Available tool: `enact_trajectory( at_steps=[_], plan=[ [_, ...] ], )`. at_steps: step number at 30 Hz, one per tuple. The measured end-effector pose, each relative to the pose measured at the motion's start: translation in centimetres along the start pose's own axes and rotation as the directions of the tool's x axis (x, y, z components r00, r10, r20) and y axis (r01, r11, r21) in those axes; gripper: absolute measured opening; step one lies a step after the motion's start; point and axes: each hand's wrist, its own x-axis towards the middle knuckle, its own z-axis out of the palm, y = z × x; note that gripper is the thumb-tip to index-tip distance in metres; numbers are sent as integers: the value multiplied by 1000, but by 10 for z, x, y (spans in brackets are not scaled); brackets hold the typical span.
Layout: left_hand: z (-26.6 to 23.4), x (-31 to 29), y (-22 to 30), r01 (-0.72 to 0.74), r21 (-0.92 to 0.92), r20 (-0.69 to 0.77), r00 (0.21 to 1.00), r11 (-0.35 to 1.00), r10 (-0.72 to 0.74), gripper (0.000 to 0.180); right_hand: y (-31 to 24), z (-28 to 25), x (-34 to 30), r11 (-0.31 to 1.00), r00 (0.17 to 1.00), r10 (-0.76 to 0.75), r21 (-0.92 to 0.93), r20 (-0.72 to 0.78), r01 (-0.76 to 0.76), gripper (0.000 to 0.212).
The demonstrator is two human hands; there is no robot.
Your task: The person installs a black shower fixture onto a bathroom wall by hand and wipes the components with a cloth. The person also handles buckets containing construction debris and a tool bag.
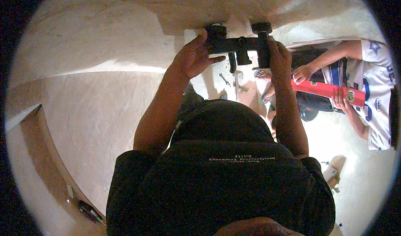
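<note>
A black wall-mounted mixer tap (240, 46) lies against the wall at the top of the head view, its two round flanges toward the plaster. Short stubs and a lever-like part stick out from its body. At its left end my left hand (192, 56) grips it, a fingertip by the left flange and another digit reaching under the body. My right hand (280, 58) is wrapped round the right end, just below the other flange. Both arms are raised in front of me. Whether the flanges touch the wall fully, I cannot tell.
To the right, another person in a white jersey (378, 92) holds a red spirit level (326, 92) with both hands, close to my right forearm. Tools (225, 79) lie on the floor below the tap. A small white box (330, 173) stands at lower right, dark items (90, 211) at lower left.
</note>
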Motion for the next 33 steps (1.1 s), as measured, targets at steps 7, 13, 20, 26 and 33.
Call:
enact_trajectory(
  at_steps=[7, 13, 20, 26, 33],
  plan=[
    [-22, 20, 7, 153, -83, 161, 977, 985, -138, 59, -13, 8, -7, 993, 997, 74, 87, 6, -74, 35],
    [-11, 14, -1, 140, -178, 76, 989, 974, -129, 56, -19, 11, -11, 989, 988, 145, 27, -57, -144, 34],
    [-23, 6, 3, 66, 95, -78, 995, 993, -59, 56, -70, 33, -41, 450, 782, -613, -765, 111, 461, 12],
    [-29, 4, 12, 8, 304, -8, 1000, 953, -6, 55, -89, 75, -45, 472, 813, -523, -708, 255, 526, 12],
    [-41, 6, -3, -172, 370, 145, 981, 913, 126, 53, -93, 81, -42, 442, 836, -474, -747, 275, 497, 16]
  ],
)
